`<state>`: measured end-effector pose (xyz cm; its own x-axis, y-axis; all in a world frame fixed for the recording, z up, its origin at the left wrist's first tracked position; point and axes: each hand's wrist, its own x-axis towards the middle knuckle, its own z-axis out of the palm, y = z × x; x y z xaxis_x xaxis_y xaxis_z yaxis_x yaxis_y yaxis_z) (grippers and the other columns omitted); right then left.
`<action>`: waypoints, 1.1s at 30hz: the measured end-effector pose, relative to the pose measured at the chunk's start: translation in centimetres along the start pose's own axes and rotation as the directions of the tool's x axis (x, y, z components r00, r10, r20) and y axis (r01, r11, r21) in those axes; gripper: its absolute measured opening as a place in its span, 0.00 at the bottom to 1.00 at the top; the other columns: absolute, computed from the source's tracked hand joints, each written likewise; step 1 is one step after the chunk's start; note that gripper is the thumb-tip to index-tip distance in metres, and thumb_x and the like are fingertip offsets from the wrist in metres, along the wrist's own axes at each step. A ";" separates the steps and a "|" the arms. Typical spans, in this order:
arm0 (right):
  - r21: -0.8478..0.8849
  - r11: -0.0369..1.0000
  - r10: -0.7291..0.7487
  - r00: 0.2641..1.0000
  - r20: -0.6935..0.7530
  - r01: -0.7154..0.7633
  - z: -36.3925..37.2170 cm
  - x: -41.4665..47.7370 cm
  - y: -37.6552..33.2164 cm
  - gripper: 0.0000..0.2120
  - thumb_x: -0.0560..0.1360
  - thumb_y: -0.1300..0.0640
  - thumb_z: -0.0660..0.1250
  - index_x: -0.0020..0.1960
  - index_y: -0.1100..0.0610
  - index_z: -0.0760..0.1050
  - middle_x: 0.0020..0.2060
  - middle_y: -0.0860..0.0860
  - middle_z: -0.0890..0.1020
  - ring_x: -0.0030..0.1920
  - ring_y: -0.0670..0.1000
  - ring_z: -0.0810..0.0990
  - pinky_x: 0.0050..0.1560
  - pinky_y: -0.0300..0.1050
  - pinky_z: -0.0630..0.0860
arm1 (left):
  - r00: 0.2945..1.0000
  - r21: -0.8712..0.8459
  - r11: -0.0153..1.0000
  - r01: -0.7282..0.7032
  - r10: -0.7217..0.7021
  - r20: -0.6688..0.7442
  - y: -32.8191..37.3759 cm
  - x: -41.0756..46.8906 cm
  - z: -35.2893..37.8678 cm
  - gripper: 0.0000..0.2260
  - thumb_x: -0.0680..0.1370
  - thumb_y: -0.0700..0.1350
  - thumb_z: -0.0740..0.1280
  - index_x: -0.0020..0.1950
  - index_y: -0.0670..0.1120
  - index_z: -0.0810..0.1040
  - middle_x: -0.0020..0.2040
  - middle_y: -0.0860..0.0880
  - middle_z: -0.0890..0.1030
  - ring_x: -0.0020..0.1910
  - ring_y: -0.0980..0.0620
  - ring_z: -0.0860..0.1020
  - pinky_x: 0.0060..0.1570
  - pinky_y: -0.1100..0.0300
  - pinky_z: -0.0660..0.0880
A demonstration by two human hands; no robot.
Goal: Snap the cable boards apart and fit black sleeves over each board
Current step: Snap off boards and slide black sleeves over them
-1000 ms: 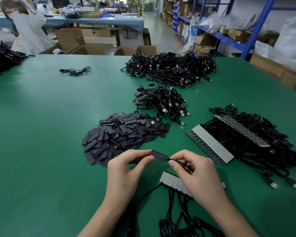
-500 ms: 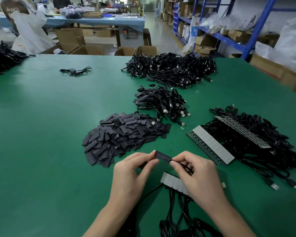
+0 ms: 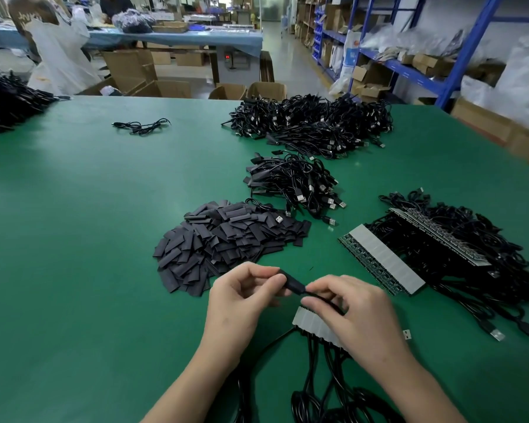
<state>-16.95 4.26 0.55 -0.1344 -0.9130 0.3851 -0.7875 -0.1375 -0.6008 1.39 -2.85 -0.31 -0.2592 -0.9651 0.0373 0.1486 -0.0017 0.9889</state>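
My left hand (image 3: 242, 297) pinches a black sleeve (image 3: 292, 282) a little above the green table (image 3: 74, 239). My right hand (image 3: 355, 309) pinches the thin black cable at the sleeve's right end; the board inside is hidden. Under my right hand lies a strip of joined cable boards (image 3: 312, 326) with black cables (image 3: 318, 392) trailing toward me. A heap of loose black sleeves (image 3: 223, 242) lies just beyond my hands.
Two longer board strips (image 3: 382, 261) with tangled cables (image 3: 471, 254) lie to the right. A small pile of sleeved cables (image 3: 293, 184) and a bigger pile (image 3: 312, 123) sit farther back. More cables (image 3: 3, 105) at far left. Boxes and blue shelving (image 3: 409, 71) behind.
The sleeve has tilted, its left end now higher, and my thumbs have closed in along it. Both hands stay in place above the board strip.
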 end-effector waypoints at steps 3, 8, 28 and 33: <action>0.032 0.998 0.048 0.996 0.071 -0.051 -1.2 0.4 1.2 0.11 0.69 0.37 0.74 0.50 0.36 0.82 0.41 0.38 0.80 0.48 0.44 0.81 0.47 0.34 0.76 | 0.999 -0.132 0.991 0.031 -0.035 -0.033 0.2 0.3 -0.2 0.02 0.76 0.39 0.74 0.48 0.41 0.84 0.43 0.39 0.87 0.43 0.47 0.87 0.43 0.61 0.81; 0.062 0.997 0.048 0.991 0.123 -0.056 -1.6 0.7 2.3 0.02 0.74 0.43 0.71 0.45 0.39 0.80 0.44 0.39 0.81 0.47 0.45 0.82 0.47 0.38 0.76 | 0.995 -0.181 0.983 0.037 -0.053 -0.087 0.1 0.6 -0.8 0.05 0.77 0.39 0.74 0.51 0.40 0.83 0.44 0.40 0.87 0.46 0.45 0.87 0.44 0.61 0.81; -0.296 0.954 0.026 0.998 -0.065 -0.044 -4.6 22.5 -4.4 0.16 0.83 0.46 0.64 0.65 0.54 0.78 0.57 0.52 0.79 0.53 0.52 0.77 0.53 0.47 0.75 | 0.934 0.696 0.674 -0.248 -0.023 0.356 0.0 0.0 -0.6 0.18 0.70 0.64 0.77 0.57 0.59 0.83 0.50 0.63 0.79 0.52 0.63 0.77 0.55 0.65 0.74; -0.036 0.987 0.163 0.961 0.223 -0.159 -2.5 10.9 -2.2 0.08 0.81 0.47 0.66 0.52 0.47 0.83 0.45 0.43 0.86 0.46 0.43 0.83 0.46 0.35 0.77 | 0.936 0.426 0.900 -0.095 -0.064 0.345 0.2 -0.2 -0.4 0.14 0.72 0.44 0.80 0.53 0.52 0.81 0.46 0.54 0.85 0.42 0.59 0.81 0.49 0.64 0.77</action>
<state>-18.18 -4.38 7.81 -0.1232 -0.9856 0.1161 -0.7774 0.0232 -0.6286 1.82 -2.75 -0.16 -0.5817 -0.8131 0.0212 -0.2479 0.2020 0.9475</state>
